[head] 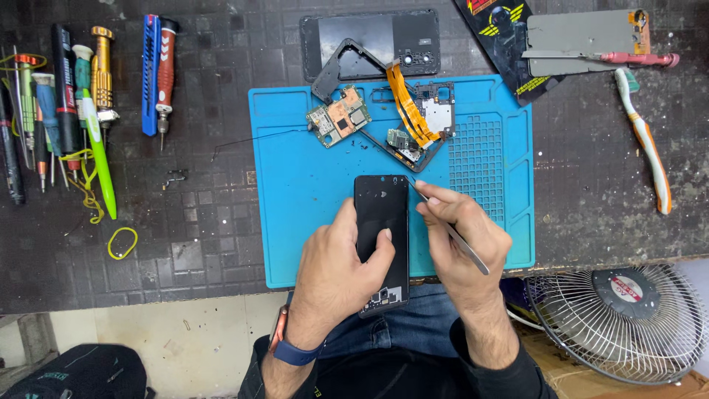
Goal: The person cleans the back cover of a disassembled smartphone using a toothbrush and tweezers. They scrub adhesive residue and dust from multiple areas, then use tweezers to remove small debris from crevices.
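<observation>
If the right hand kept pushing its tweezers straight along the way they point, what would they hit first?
The right hand holds metal tweezers aimed up-left, with the tip at the top right corner of the black phone held by the left hand. It would probably meet that top edge first, though the height gap is unclear.

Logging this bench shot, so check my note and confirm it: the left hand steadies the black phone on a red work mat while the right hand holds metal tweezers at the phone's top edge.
One detail is wrong: the work mat is blue, not red, as the head view shows. The rest holds: the left hand steadies the black phone, and the right hand holds metal tweezers at its top edge.
</observation>
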